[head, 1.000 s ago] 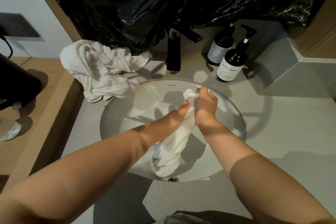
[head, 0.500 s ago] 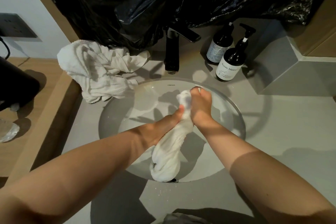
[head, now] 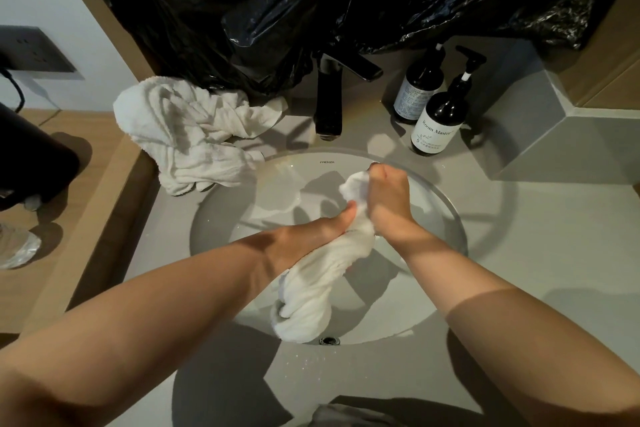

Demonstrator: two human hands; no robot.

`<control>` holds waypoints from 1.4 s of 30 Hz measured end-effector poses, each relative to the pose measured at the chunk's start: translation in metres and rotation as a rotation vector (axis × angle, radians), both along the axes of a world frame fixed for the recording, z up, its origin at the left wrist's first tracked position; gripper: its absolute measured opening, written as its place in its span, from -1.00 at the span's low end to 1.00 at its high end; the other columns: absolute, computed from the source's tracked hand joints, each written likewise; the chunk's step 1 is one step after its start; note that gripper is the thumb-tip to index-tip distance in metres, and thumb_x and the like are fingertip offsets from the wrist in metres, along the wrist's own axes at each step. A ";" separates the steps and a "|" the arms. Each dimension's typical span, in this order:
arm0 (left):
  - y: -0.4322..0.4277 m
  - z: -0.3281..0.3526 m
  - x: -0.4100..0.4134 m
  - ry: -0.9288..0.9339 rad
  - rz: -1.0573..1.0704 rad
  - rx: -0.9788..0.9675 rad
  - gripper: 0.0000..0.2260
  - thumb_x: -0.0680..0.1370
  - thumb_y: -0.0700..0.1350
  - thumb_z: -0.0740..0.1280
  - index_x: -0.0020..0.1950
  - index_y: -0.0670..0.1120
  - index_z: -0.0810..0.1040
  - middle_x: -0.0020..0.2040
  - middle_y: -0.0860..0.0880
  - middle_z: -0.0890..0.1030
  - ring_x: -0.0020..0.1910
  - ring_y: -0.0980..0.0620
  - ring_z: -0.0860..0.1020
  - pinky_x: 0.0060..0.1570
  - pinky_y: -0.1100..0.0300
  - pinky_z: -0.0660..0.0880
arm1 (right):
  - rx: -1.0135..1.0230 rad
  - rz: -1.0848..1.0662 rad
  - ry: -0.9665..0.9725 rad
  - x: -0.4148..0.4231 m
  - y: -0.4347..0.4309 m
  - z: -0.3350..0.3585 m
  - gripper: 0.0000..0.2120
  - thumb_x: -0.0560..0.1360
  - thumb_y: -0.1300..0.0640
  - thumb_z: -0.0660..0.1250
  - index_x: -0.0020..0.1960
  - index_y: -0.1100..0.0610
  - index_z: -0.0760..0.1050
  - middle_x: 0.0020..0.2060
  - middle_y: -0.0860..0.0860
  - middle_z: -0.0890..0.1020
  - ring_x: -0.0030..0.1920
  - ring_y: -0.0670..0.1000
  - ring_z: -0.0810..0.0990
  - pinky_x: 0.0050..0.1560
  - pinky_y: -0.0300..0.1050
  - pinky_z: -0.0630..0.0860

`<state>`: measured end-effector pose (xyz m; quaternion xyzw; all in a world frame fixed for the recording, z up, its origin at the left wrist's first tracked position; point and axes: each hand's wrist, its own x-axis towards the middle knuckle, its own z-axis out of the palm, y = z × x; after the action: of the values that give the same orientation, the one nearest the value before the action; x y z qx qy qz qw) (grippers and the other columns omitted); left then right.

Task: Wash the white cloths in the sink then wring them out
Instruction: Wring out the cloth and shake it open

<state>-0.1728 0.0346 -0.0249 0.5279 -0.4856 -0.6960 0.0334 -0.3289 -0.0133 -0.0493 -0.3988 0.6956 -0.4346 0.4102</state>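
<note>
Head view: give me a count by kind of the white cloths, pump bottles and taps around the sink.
White cloths: 2, the twisted cloth gripped by the left hand and right hand, and the heaped cloth, which may hide more.
Pump bottles: 2, the front bottle and rear bottle.
Taps: 1, the black tap.
Total: 5.

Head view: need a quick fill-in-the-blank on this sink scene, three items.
The twisted cloth gripped by the left hand and right hand over the sink is ____ in colour.
A crumpled cloth pile lies on the counter ____ of the faucet.
____ dark pump bottles stand by the faucet.
Missing: white; left; two.
</note>
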 end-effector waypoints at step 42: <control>-0.025 -0.017 0.005 -0.081 0.184 0.019 -0.76 0.55 -0.25 0.25 0.21 -0.21 0.51 0.14 -0.21 0.60 0.03 -0.13 0.62 0.13 -0.05 0.57 | -0.003 -0.012 -0.812 -0.086 0.054 0.107 -0.84 0.56 0.19 0.23 0.01 0.24 0.55 -0.23 0.09 0.71 -0.23 0.00 0.70 -0.20 -0.15 0.63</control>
<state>-0.1676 0.0093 -0.0419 0.5984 -0.4293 -0.6726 0.0726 -0.4151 0.0408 0.0575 -0.1914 0.4788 -0.5602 0.6483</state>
